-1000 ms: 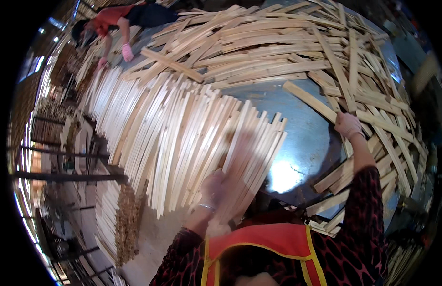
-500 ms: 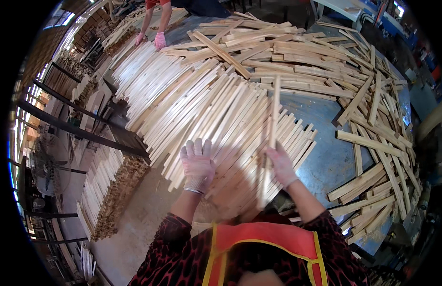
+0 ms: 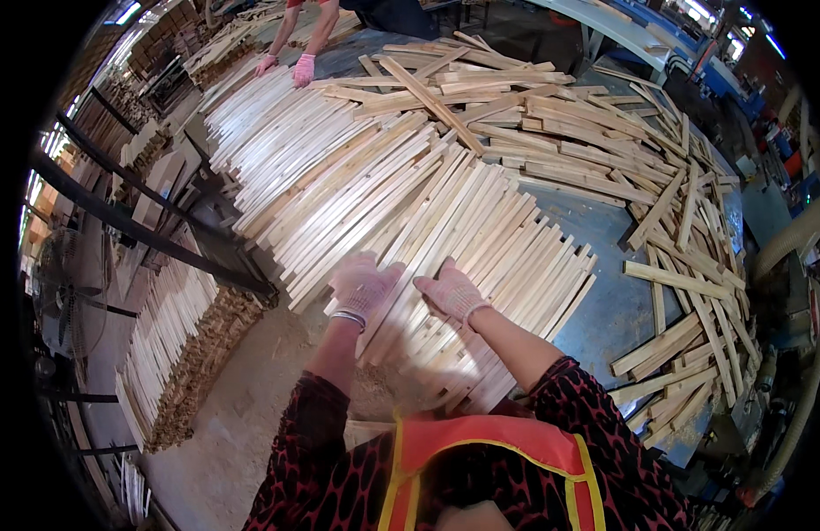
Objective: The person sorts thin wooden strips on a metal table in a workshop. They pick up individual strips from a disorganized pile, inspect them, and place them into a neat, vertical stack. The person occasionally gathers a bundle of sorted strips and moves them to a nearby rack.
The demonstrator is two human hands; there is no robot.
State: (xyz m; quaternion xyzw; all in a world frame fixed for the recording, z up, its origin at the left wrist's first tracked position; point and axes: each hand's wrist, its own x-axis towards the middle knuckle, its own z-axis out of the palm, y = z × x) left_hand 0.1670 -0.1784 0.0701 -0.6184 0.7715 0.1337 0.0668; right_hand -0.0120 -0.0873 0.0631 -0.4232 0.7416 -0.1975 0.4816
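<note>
Left hand (image 3: 361, 288), right hand (image 3: 452, 292) spread flat on slat row (image 3: 481, 257); bare table (image 3: 618, 310) right.

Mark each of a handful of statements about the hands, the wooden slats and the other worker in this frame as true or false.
1. Both hands wear light knit gloves. True: the left hand and the right hand are gloved.
2. The hands rest on the neat row of wooden slats. True.
3. The right hand holds a slat upright in the air. False: it lies flat on the row.
4. The slats at the right of the blue table lie in a loose jumble. True.
5. No one else is in view. False: another person's gloved hands touch the slats at the far end.
</note>
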